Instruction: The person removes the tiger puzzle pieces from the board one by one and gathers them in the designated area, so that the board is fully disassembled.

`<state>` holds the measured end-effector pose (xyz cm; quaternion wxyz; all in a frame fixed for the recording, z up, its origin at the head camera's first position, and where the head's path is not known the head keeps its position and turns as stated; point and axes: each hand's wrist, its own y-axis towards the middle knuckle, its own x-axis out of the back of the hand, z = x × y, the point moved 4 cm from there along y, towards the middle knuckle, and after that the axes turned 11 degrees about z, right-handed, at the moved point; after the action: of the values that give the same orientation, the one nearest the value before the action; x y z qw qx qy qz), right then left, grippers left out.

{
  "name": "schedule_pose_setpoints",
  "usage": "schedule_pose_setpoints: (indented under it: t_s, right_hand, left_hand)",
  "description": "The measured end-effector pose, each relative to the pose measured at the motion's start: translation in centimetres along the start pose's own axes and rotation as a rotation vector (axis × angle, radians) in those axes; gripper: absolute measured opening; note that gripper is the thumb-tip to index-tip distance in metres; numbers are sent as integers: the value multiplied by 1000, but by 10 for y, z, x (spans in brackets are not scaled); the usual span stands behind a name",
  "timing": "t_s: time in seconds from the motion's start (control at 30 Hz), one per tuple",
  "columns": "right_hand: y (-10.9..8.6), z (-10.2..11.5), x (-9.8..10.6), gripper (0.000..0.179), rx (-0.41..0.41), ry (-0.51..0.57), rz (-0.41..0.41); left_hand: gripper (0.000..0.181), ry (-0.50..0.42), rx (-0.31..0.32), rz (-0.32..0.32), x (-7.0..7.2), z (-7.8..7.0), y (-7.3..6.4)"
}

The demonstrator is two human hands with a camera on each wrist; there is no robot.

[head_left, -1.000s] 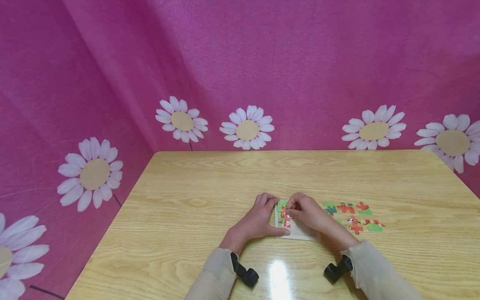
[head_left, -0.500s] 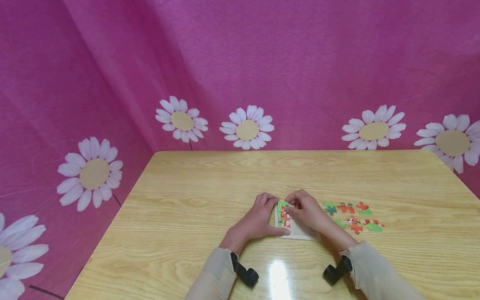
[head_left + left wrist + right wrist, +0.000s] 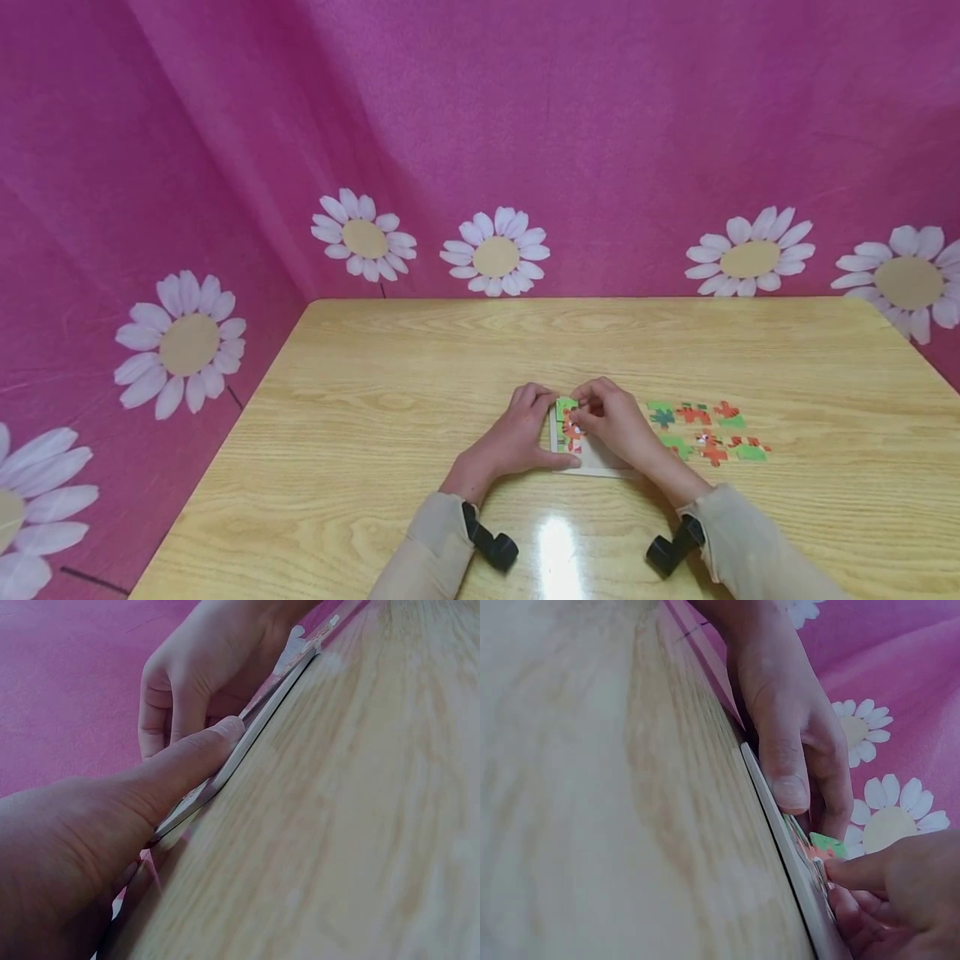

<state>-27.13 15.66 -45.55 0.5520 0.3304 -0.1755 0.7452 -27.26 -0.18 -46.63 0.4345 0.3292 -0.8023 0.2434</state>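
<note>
A shallow jigsaw tray [image 3: 603, 473] lies on the table, its left part filled with joined green and orange pieces [image 3: 567, 431]. My left hand [image 3: 513, 440] holds the tray from the left, thumb on the near rim and fingers bent at the far left corner. In the left wrist view the thumb [image 3: 202, 746] lies across the rim. Over the tray, my right hand [image 3: 615, 422] pinches a jigsaw piece at the right edge of the joined part. The right wrist view shows a green and orange piece [image 3: 826, 844] tilted up at its fingertips; the fingers hide part of it.
Several loose jigsaw pieces [image 3: 712, 451] lie in two rough rows right of the tray, beside the right forearm. The wooden table [image 3: 390, 375] reaches back to a pink curtain [image 3: 600, 125] with daisies. A black camera [image 3: 497, 552] sits on each wrist.
My right hand has shifted slightly toward the far side of the tray, its fingers spreading a little over the joined pieces. My left hand keeps its place on the tray.
</note>
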Motion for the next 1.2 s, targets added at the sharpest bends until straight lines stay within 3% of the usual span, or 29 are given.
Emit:
schedule_pose_setpoints:
  t_s: [0.73,1.2]
  right_hand:
    - [-10,0,3,20,-6,105,-91]
    - [-28,-2,14,21,-36,83,-111]
  left_hand:
    - [92,2,-2,2,1,-2,0]
    - [92,-7,7,14,0,0,-1]
